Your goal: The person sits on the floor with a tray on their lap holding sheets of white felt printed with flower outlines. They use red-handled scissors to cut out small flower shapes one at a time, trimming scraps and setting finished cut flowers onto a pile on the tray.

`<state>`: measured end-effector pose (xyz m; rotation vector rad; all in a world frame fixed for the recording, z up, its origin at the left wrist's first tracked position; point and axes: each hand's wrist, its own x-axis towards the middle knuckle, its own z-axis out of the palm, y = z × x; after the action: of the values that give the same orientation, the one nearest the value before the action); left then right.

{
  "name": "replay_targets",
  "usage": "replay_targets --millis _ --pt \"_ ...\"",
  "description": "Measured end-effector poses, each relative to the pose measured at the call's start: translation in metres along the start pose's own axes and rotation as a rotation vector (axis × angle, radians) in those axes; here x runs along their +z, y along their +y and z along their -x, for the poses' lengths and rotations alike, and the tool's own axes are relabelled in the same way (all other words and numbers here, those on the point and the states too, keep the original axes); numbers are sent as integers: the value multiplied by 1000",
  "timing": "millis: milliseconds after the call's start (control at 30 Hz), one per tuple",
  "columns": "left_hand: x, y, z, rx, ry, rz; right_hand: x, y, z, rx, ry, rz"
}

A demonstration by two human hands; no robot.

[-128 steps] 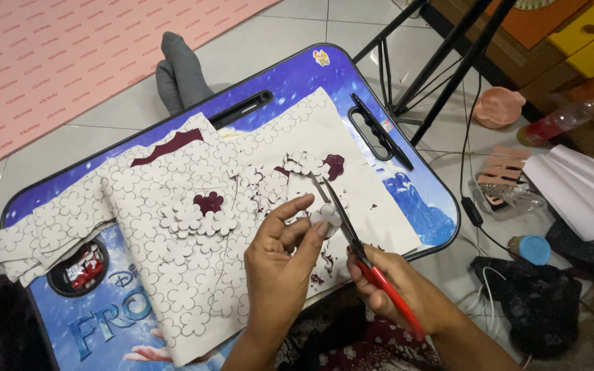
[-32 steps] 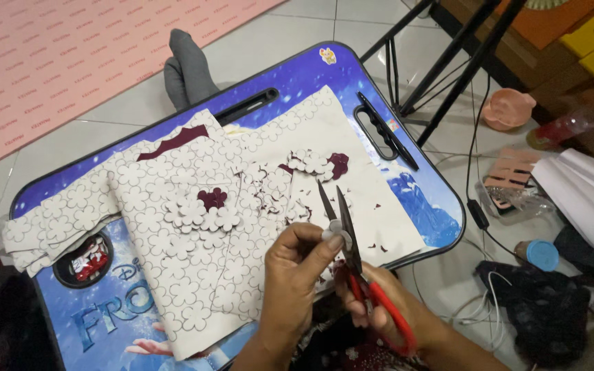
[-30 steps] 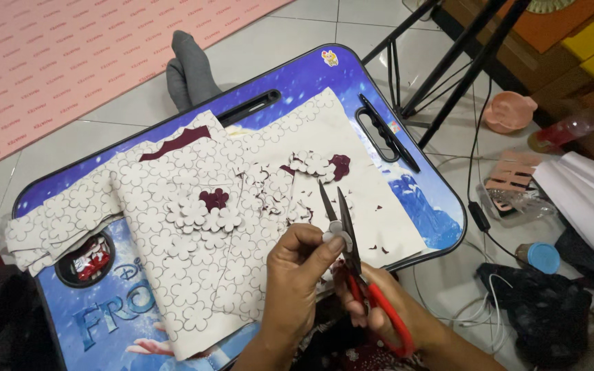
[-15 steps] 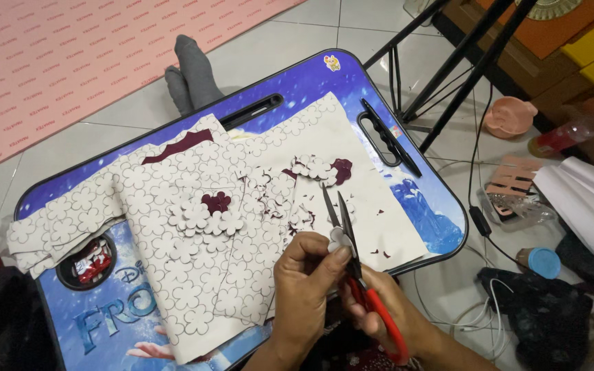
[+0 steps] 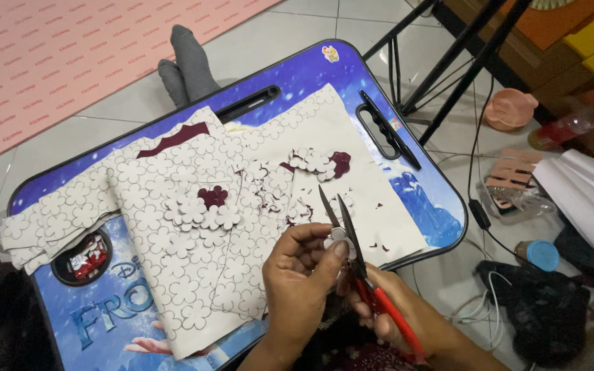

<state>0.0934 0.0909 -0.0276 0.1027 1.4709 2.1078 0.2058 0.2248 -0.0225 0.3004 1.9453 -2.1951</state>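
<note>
While one left hand (image 5: 304, 278) pinches one flower cutout (image 5: 339, 235), one scissors (image 5: 362, 275) open.

**Scissors at small flower cutout**

Left hand (image 5: 304, 275) pinches a small white flower cutout (image 5: 339, 235). Right hand (image 5: 393, 317) holds red-handled scissors (image 5: 352, 247), blades slightly apart at the cutout. Flower-patterned sheets (image 5: 194, 233) cover the blue surface (image 5: 104, 316).

Even, soft indoor light, fairly bright, no harsh glare. Mild sheen seen on floor tiles (image 5: 290, 41) and glossy blue lap table (image 5: 441, 199). Only faint shadows cast under white paper sheets (image 5: 194, 275). Focus decent mid-frame; slight softness noted at hands. Bottom-left corner left dark, murky. Slight wide-angle stretch noticed toward edges.
</note>
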Motion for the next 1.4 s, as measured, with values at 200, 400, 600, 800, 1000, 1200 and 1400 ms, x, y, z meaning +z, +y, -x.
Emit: replay_targets --millis 200,400,600,800,1000,1200,1400 --pt "2 10 6 8 -36 -98 0 -2 2 -22 -20 31" --pt "1 11 6 -31 -54 -51 3 5 1 19 1 -51" --pt "-1 7 6 -2 -74 -52 4 5 0 11 12 -50" --pt "-5 9 5 0 -66 -91 -1 4 0 38 12 -83" --pt "-12 11 3 86 -76 -140 -6 8 2 123 -14 -144" --pt "-17 18 1 61 -30 -228 -12 15 1 135 -44 -93" --pt "-20 23 -1 96 -9 -220 -16 28 1 108 -59 -41"
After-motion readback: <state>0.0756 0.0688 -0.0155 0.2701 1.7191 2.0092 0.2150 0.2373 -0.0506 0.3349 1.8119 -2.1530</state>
